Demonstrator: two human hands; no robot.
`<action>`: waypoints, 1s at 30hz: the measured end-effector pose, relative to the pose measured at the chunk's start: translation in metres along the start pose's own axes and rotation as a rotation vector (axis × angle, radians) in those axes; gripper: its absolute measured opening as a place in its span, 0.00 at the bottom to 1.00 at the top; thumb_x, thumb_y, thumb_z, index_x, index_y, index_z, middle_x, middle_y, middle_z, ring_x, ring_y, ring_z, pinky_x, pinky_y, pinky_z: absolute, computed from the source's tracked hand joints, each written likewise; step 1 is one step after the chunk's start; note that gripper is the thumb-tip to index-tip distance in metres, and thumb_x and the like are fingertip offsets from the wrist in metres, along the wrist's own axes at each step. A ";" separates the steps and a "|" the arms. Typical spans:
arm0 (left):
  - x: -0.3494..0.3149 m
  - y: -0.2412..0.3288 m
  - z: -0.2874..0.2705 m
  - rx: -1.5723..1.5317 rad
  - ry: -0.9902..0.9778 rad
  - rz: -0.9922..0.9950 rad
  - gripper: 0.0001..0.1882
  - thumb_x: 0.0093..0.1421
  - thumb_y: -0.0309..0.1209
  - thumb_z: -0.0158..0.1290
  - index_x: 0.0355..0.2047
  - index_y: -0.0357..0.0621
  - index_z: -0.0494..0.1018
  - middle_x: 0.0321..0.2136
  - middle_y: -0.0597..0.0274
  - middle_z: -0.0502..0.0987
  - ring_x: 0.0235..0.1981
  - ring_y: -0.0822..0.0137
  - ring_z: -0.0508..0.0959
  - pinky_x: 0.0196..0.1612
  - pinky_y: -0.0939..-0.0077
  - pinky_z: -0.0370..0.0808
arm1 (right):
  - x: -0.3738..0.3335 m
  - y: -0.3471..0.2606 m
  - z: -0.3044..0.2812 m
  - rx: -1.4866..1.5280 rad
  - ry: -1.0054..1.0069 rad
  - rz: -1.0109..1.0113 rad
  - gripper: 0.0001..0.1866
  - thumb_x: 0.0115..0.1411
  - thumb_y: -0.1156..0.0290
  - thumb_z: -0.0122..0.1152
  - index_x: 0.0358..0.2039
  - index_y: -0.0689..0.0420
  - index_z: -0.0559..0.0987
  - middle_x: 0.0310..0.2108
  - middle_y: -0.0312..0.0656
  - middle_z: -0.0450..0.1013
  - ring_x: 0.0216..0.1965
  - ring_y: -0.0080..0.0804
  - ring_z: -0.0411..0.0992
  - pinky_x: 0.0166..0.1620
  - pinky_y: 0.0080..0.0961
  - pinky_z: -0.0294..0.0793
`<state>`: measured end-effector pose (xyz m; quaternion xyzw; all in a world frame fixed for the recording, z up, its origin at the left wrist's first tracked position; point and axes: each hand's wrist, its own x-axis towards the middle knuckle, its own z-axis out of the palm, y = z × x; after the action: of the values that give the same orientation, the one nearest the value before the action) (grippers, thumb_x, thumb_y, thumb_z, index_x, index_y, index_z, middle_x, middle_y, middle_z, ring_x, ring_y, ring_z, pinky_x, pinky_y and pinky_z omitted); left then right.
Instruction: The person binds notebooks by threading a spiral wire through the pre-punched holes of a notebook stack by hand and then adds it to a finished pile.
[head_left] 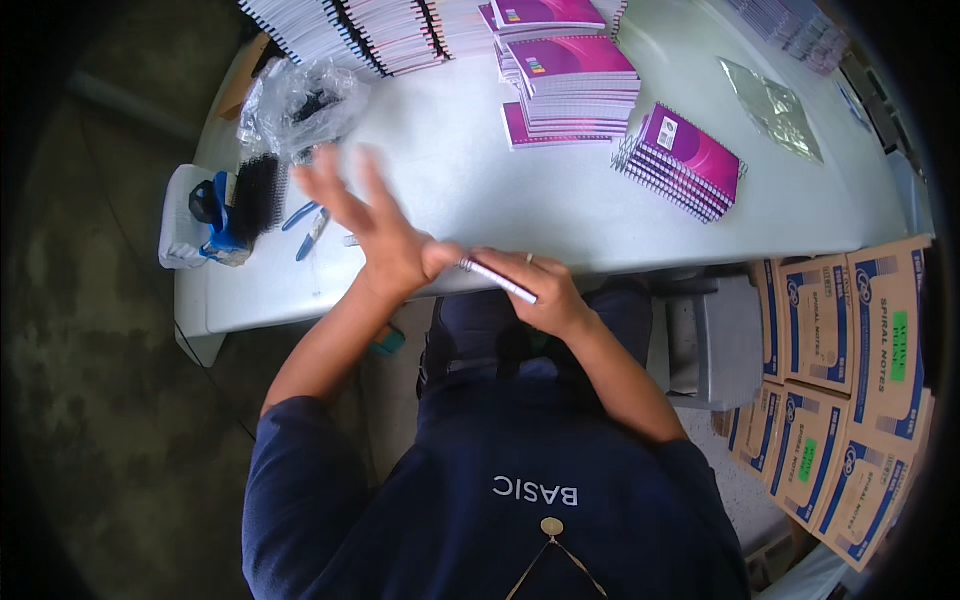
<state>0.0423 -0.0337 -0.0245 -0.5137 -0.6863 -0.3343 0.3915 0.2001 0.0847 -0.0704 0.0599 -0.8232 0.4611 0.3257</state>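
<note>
Just off the table's front edge, my right hand (548,297) grips a thin spiral notebook (508,281), seen edge-on. A ring shows on one of this hand's fingers. My left hand (388,240) is raised over the table edge with its fingers spread and smeared by motion. Its thumb is at the notebook's far end, by the binding; whether it touches cannot be made out. Beyond the left hand lie blue-handled pliers (312,232) and a bundle of black spiral coils (262,192).
Purple notebooks stand in a tall stack (575,80) and a smaller pile (685,165). White bound stacks (390,35) line the far side. A crumpled plastic bag (310,110) and a white container (184,225) lie left, a flat clear bag (770,105) right. Cardboard boxes (825,330) stand lower right.
</note>
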 end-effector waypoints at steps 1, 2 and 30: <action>0.005 0.004 0.009 -0.048 0.097 -0.144 0.59 0.50 0.74 0.33 0.62 0.29 0.47 0.62 0.29 0.41 0.63 0.32 0.42 0.61 0.38 0.40 | 0.003 0.000 0.002 0.006 0.052 -0.025 0.23 0.48 0.87 0.54 0.46 0.57 0.77 0.43 0.45 0.75 0.41 0.41 0.76 0.43 0.31 0.76; -0.022 0.015 0.007 -0.123 -0.179 -0.047 0.58 0.50 0.73 0.36 0.62 0.29 0.48 0.61 0.26 0.42 0.63 0.30 0.42 0.61 0.37 0.39 | 0.005 0.000 0.005 0.020 0.096 -0.052 0.23 0.48 0.87 0.54 0.46 0.57 0.77 0.43 0.45 0.75 0.40 0.41 0.76 0.42 0.31 0.76; -0.067 0.047 0.018 -0.358 -0.468 0.228 0.56 0.47 0.72 0.40 0.59 0.31 0.54 0.59 0.29 0.50 0.58 0.26 0.52 0.55 0.31 0.47 | 0.004 0.016 0.005 0.099 0.051 0.149 0.20 0.52 0.77 0.57 0.48 0.59 0.73 0.39 0.49 0.76 0.35 0.48 0.76 0.37 0.33 0.76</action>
<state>0.0949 -0.0360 -0.0890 -0.7111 -0.6260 -0.2767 0.1612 0.1886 0.0906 -0.0811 0.0030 -0.7930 0.5257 0.3079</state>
